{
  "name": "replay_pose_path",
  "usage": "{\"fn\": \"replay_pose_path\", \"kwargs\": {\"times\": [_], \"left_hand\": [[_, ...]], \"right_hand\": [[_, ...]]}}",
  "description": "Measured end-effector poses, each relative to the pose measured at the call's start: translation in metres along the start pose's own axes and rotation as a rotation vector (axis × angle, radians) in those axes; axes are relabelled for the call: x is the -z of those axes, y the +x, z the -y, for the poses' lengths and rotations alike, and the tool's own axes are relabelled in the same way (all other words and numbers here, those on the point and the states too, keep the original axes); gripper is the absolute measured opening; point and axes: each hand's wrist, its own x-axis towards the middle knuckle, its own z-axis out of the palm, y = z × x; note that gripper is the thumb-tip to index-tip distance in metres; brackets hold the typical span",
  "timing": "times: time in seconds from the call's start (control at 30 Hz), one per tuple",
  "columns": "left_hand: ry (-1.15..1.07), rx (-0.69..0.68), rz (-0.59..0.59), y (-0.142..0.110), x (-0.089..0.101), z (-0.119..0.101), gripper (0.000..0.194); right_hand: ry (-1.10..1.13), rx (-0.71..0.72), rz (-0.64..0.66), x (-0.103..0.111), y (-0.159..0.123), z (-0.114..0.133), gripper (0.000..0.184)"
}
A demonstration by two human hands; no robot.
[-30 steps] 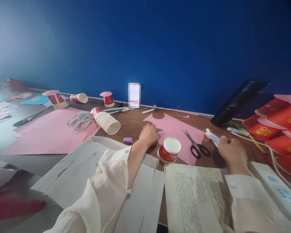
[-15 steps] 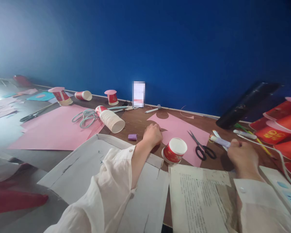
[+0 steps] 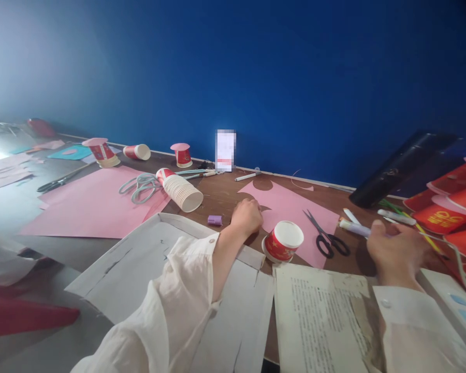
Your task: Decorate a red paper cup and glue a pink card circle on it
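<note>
My left hand point(image 3: 246, 216) rests on the brown table with its fingers curled in. Its palm side is hidden, so whatever it may hold cannot be seen. Just left of it lies a small purple cap point(image 3: 215, 220); to its right stands a red paper cup point(image 3: 282, 241), bottom up. Part of a pink sheet point(image 3: 291, 202) with rounded cut-outs lies by its fingertips, and black-handled scissors point(image 3: 326, 235) lie on that sheet. My right hand point(image 3: 396, 251), slightly blurred, has thumb and fingers apart at the rear end of a pale purple glue stick point(image 3: 354, 228).
An open book point(image 3: 322, 311) and a white box lid point(image 3: 128, 264) lie in front. Stacked paper cups point(image 3: 182, 192) lie beside grey cord point(image 3: 140, 187). At right are a black cylinder point(image 3: 396, 173), red cups point(image 3: 438, 213) and a power strip point(image 3: 450, 300). A phone point(image 3: 226, 150) leans against the wall.
My right hand has loosened from the glue stick, its fingers spreading and shifting right. The stick lies lower, near the table. My left hand has stayed in place; the view has shifted slightly.
</note>
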Motion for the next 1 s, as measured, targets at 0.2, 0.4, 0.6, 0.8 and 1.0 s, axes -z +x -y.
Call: {"fn": "replay_pose_path", "kwargs": {"times": [0.2,0.4,0.6,0.8,1.0], "left_hand": [[0.065,-0.016,0.002,-0.004,0.002,-0.003,0.031],[0.095,-0.015,0.010,-0.006,0.005,-0.007,0.034],[0.080,-0.006,0.023,-0.007,0.006,-0.008,0.034],[0.047,0.009,0.031,-0.004,0.002,-0.005,0.029],[0.032,-0.005,0.035,-0.004,0.000,-0.003,0.028]], "right_hand": [[0.241,0.151,-0.066,0.021,-0.028,0.046,0.044],[0.390,0.194,0.652,0.025,-0.062,0.095,0.037],[0.254,0.207,0.814,0.012,-0.057,0.112,0.029],[0.148,0.235,0.872,-0.005,-0.047,0.135,0.023],[0.196,0.214,0.946,-0.011,-0.053,0.143,0.017]]}}
